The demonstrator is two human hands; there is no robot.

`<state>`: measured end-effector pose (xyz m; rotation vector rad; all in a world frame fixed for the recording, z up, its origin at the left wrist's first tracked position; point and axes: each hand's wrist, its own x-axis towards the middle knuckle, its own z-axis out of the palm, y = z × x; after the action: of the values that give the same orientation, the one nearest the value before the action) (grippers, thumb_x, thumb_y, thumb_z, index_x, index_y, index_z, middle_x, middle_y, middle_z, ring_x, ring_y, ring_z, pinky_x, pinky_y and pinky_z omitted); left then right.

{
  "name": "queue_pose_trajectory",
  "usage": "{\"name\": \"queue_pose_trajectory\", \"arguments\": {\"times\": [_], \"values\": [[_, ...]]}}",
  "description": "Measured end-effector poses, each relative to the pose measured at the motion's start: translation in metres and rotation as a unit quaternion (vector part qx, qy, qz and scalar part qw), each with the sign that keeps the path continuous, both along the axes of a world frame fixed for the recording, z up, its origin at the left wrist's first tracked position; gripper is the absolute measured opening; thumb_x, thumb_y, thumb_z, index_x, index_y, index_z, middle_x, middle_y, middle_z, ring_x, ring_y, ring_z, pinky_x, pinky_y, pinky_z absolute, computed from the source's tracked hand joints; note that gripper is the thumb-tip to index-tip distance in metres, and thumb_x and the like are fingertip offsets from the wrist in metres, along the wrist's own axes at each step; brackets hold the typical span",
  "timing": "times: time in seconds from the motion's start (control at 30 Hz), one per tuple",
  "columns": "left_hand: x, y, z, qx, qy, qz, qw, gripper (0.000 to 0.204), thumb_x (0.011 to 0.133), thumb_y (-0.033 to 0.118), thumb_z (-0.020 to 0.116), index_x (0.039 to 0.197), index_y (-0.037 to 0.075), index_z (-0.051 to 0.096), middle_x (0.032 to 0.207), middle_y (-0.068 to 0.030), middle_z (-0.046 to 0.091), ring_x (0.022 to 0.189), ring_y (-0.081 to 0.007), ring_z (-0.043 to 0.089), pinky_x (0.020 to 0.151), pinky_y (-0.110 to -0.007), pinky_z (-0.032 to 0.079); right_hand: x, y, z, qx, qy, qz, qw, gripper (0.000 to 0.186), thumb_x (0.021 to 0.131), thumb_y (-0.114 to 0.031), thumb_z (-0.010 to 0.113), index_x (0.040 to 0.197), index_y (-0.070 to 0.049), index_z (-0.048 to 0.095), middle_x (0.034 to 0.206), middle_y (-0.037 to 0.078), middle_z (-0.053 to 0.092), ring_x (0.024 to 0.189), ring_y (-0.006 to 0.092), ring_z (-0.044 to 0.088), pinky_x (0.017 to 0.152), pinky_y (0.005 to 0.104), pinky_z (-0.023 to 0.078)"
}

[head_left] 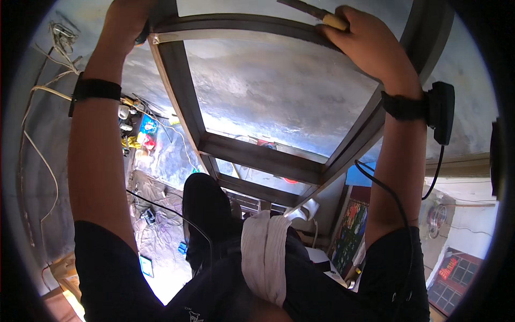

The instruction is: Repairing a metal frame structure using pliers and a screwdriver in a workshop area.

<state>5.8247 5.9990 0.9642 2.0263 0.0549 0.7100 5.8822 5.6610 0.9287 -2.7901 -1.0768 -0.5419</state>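
A dark metal ladder (263, 153) rises in front of me, its upper rung level with my hands. My right hand (367, 45) is closed around the light wooden handle (335, 21) of a tool with a long, dark, narrow blade (304, 7) pointing left. This hand rests against the right end of the upper rung. At the ladder's upper left corner is my left hand (127, 21), partly cut off by the picture's edge. Something small and dark shows beside its palm, but its fingers are hidden.
Loose cables (53, 91) hang along the grey wall at left. Far below, the floor (166, 225) holds scattered items, among them a tablet-like thing (146, 266). A black cord (394, 196) runs by my right arm. A pale cloth (264, 257) hangs down my front.
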Motion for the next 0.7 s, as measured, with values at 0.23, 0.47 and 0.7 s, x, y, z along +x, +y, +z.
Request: {"name": "queue_pose_trajectory", "arguments": {"times": [0.23,0.47,0.7], "values": [[0.014,0.033,0.001,0.183,0.042,0.109,0.976,0.04,0.083,0.03,0.064,0.105,-0.003,0.059,0.087,-0.0143,0.064,0.079,-0.0218,0.061,0.072,-0.034,0.048,0.004,0.005,0.007,0.081,0.029,-0.029,0.996,0.033,0.086,-0.034,0.062,0.09,-0.001,0.062,0.078,0.018,0.065,0.074,0.0352,0.063,0.067,0.0422,0.049],[0.005,0.03,0.0,0.239,-0.039,0.13,0.961,0.037,0.082,0.024,0.06,0.106,-0.005,0.056,0.083,-0.0271,0.064,0.076,-0.0424,0.064,0.068,-0.046,0.05,-0.016,0.011,0.021,0.113,0.111,-0.072,0.985,0.025,0.079,-0.022,0.064,0.09,0.0,0.059,0.084,0.023,0.063,0.082,0.0408,0.061,0.071,0.0455,0.047],[-0.009,0.018,0.014,0.169,0.062,0.105,0.978,0.038,0.082,0.018,0.065,0.114,0.001,0.054,0.087,-0.0241,0.064,0.08,-0.0414,0.064,0.07,-0.044,0.052,-0.021,0.011,0.021,0.113,0.139,-0.123,0.976,0.015,0.065,-0.011,0.063,0.078,-0.003,0.061,0.08,0.019,0.06,0.08,0.0394,0.058,0.072,0.0465,0.047]]}}
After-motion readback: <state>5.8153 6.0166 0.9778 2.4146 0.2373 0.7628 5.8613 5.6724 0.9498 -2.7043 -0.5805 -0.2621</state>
